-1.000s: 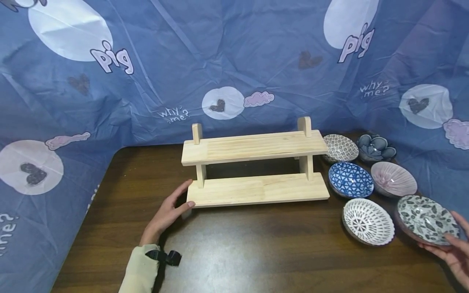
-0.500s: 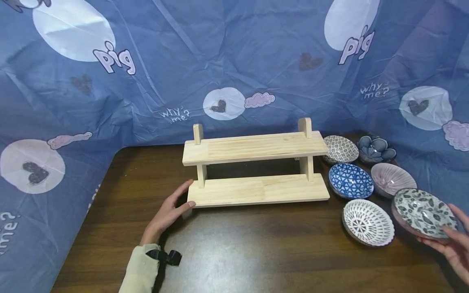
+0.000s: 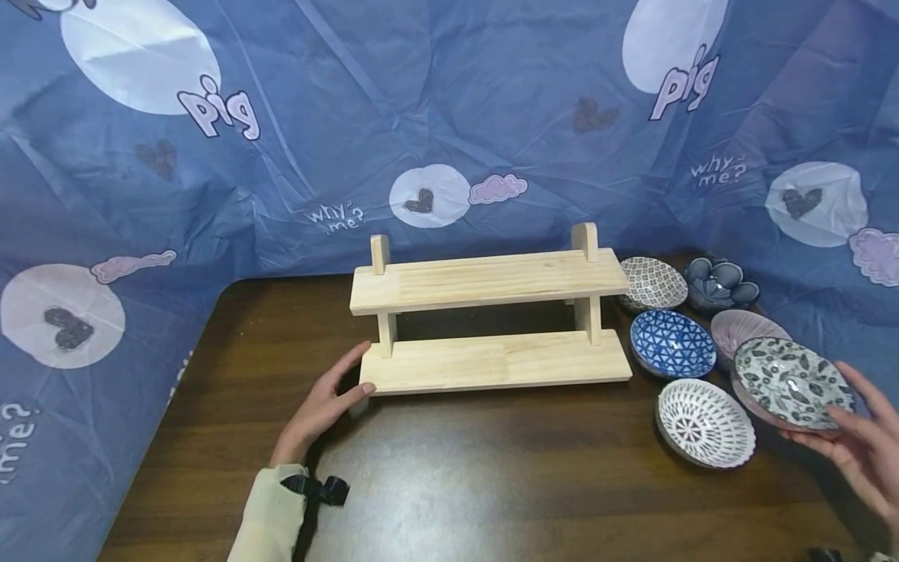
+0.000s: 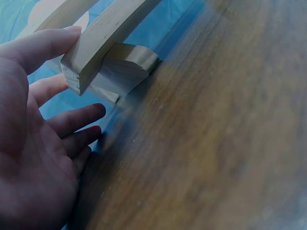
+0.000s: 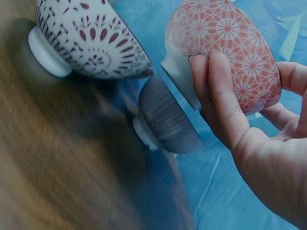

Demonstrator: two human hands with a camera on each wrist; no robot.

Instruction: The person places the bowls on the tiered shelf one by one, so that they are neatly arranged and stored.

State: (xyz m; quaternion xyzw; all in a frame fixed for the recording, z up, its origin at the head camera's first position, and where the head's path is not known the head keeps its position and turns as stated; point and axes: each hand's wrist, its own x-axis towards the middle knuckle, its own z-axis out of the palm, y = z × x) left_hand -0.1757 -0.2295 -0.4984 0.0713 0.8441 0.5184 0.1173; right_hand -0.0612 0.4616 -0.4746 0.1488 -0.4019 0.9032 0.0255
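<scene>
My left hand [image 3: 319, 406] holds the left end of a two-tier wooden shelf [image 3: 492, 363], thumb and a finger on either side of the lower board. In the left wrist view, the other fingers hang below the board end [image 4: 81, 67]. On the right, my right hand [image 3: 860, 437] grips a bowl [image 3: 794, 382] with green leaves inside. Its outside shows red with white flowers in the right wrist view, fingers curled beneath beside the foot and thumb at the rim. The raised bowl overlaps a pink-striped bowl [image 3: 744, 328] behind it.
Beside the held bowl stands a white bowl with dark marks [image 3: 705, 424]. Behind it are a blue triangle-patterned bowl [image 3: 673, 343], a lattice-patterned bowl [image 3: 652, 285] and a petal-shaped dark bowl [image 3: 723, 282]. Blue printed cloth [image 3: 492, 101] borders the brown table [image 3: 449, 484].
My right hand has carried the leaf-patterned bowl up and left, so it now covers part of the pink-striped bowl. My left hand stays at the shelf's end.
</scene>
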